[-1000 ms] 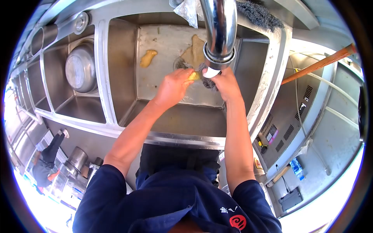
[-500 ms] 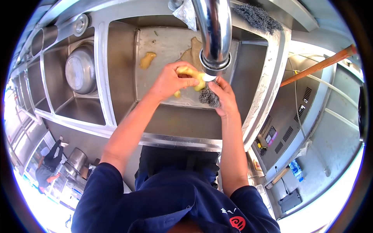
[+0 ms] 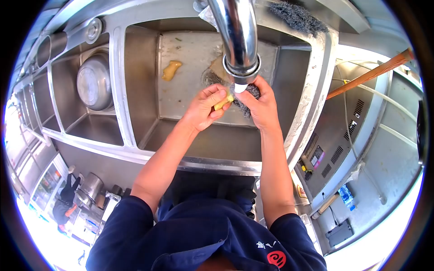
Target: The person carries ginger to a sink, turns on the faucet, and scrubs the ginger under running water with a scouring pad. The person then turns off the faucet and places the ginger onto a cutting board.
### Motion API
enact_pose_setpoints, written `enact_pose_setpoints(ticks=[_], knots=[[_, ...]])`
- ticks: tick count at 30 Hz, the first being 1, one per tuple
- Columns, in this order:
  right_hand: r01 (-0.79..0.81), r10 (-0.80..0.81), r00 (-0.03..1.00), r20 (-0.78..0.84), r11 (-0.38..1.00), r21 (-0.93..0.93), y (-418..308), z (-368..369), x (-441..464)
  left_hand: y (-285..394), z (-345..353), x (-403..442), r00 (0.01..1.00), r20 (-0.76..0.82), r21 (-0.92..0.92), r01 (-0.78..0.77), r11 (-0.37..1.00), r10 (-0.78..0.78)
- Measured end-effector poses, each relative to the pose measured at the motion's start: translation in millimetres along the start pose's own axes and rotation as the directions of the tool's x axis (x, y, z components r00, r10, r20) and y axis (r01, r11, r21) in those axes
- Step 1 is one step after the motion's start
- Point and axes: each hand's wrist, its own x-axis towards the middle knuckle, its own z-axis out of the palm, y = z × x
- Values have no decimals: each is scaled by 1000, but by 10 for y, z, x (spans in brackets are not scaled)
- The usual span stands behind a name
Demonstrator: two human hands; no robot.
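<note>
Over the steel sink (image 3: 181,101), my left hand (image 3: 205,107) is closed on a yellow piece of ginger-like root (image 3: 222,103). My right hand (image 3: 263,105) grips a grey wire scourer (image 3: 246,108), which touches or nearly touches the root's right end. White water falls between the hands from the chrome faucet (image 3: 235,36). Another yellow piece (image 3: 171,70) lies on the sink floor at the left. Behind my left hand, partly hidden by the faucet, are a flat tan piece (image 3: 218,68) and a dark mesh drain (image 3: 210,77).
A second grey scourer (image 3: 298,18) rests on the sink's back right ledge. In the left basin an upturned metal pot (image 3: 94,80) stands. A wooden handle (image 3: 370,74) slants at the right. Far off at lower left, a person (image 3: 65,201) is near metal pots.
My left hand has lowered slightly and turned, and less of the root shows between its fingers. My right hand has risen a little with the scourer. The faucet appears farther left.
</note>
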Motion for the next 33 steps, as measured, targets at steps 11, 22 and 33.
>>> enact_pose_setpoints(ticks=[11,22,33], knots=[[-129,162,982,-97,951,282,-18,65,63,-101,-33,-138,998,-61,-140,15,990,-23],[40,-100,985,-140,924,-380,89,164,277,-106,-75,-21,989,-126,-35,77,996,-81],[83,-173,976,-136,862,-500,15,223,285,-7,-118,52,983,-144,83,130,988,-118]])
